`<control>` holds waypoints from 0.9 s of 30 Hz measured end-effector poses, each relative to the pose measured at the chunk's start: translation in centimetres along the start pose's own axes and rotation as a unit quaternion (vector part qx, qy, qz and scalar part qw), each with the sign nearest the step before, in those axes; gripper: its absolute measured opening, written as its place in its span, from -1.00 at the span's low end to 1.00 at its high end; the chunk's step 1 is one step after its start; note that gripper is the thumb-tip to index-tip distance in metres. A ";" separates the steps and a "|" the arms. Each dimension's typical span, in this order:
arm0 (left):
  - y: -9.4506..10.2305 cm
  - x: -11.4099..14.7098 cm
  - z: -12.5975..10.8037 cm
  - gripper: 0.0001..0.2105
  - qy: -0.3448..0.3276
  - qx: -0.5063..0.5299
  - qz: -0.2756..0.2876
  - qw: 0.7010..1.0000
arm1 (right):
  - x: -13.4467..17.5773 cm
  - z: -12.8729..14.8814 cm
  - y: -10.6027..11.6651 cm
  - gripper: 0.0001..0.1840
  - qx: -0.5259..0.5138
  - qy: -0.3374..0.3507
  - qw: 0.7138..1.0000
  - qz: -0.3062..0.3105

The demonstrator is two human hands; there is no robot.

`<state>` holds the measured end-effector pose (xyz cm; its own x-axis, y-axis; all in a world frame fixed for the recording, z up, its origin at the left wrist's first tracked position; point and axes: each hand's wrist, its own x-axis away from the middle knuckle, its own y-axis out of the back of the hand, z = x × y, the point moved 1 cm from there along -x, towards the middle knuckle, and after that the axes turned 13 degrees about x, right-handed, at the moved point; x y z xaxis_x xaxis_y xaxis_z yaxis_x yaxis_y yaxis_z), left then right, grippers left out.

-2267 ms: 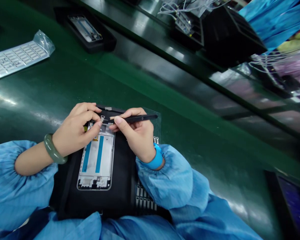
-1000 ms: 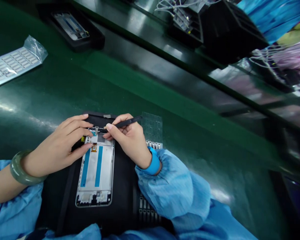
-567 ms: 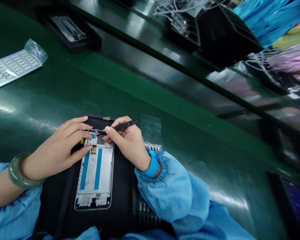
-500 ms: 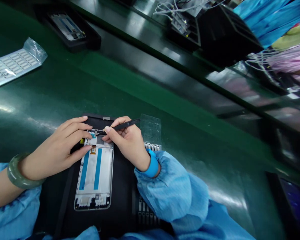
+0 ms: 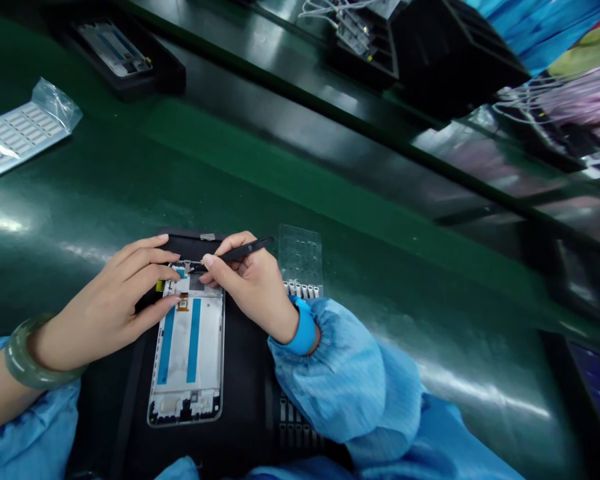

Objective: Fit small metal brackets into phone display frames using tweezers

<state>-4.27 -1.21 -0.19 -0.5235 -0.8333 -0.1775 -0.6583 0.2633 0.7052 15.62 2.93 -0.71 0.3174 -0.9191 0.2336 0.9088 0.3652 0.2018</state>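
A silver phone frame (image 5: 209, 347) with two blue strips lies face down on a black tray (image 5: 250, 393). My left hand (image 5: 113, 293) rests at its upper left edge, fingers spread, fingertips touching the frame near a small orange flex cable (image 5: 183, 304). In my right hand (image 5: 253, 287) is a pair of black tweezers (image 5: 247, 249), pinched between thumb and fingers. Their tips reach a small metal part (image 5: 187, 266) at the top of the frame; whether they grip it, I cannot tell.
Small metal pieces (image 5: 303, 291) sit in a clear plastic tray (image 5: 300, 253) right of the black tray. Another phone frame (image 5: 114, 50) lies in a black holder at upper left, near a bagged label sheet (image 5: 20, 139). A black box (image 5: 455, 60) and cables stand across the bench.
The view has shifted slightly, moving most things a little left. Both hands keep their places on the phone frame, the tweezers still at its top.
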 end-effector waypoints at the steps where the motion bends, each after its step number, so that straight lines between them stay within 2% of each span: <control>1: 0.0 0.0 0.0 -0.81 0.000 0.000 0.001 1.000 | 0.0 0.0 0.0 -0.72 0.002 0.001 1.000 0.001; 9: 0.1 0.0 0.1 -0.80 -0.001 -0.005 0.007 1.000 | 0.4 0.1 0.2 -0.77 0.049 0.022 0.999 -0.001; 15: 0.3 -0.3 -0.2 -0.73 -0.035 -0.034 0.016 0.999 | 0.4 0.1 0.4 -0.80 0.123 0.048 0.991 -0.007; 20: 0.4 -0.3 -0.3 -0.74 -0.043 -0.058 0.024 0.997 | 0.3 0.4 0.4 -0.83 0.143 0.064 0.988 -0.010; 27: 0.1 -0.5 -1.2 -0.76 -0.029 -0.144 0.039 0.988 | 0.2 0.3 0.3 -0.78 0.126 0.036 0.991 -0.013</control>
<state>-3.47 -1.37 0.80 -0.6025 -0.7844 -0.1474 -0.4380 0.1706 0.8826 15.85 2.92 -0.34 0.3213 -0.9337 0.1583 0.8230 0.3579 0.4412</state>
